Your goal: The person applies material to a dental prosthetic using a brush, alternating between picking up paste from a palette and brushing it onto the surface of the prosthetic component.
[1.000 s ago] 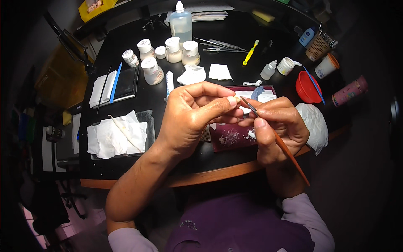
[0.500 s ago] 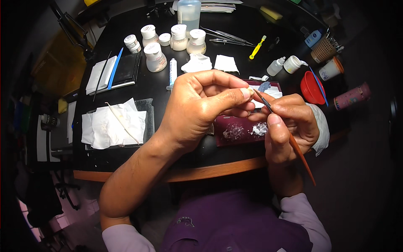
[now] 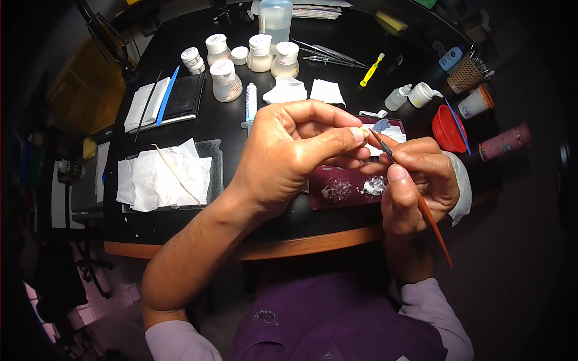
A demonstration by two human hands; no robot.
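Note:
My left hand (image 3: 283,159) is raised over the desk, its thumb and forefinger pinched on a tiny pale piece (image 3: 365,130) that is mostly hidden by the fingertips. In my right hand (image 3: 424,171) is a fine brush (image 3: 435,227) with a reddish-brown handle, gripped near its dark ferrule. Its tip points up and left, at or very near the pale piece; contact is too small to make out. A white tissue (image 3: 462,192) is tucked at the outer side of my right hand. Below both hands lies a maroon slab (image 3: 338,204) bearing white paste (image 3: 374,185) and a thinner smear.
White-capped jars (image 3: 226,81) and a large clear bottle (image 3: 275,24) stand at the back. Tweezers (image 3: 331,53) lie beside them. Left are a tissue-covered tray (image 3: 217,174) and a black case (image 3: 185,99). A red bowl (image 3: 445,129) and brush holder (image 3: 463,78) stand right.
The view has shifted very slightly. Both hands keep the same grips, and the brush tip stays close to the pale piece with barely any visible movement.

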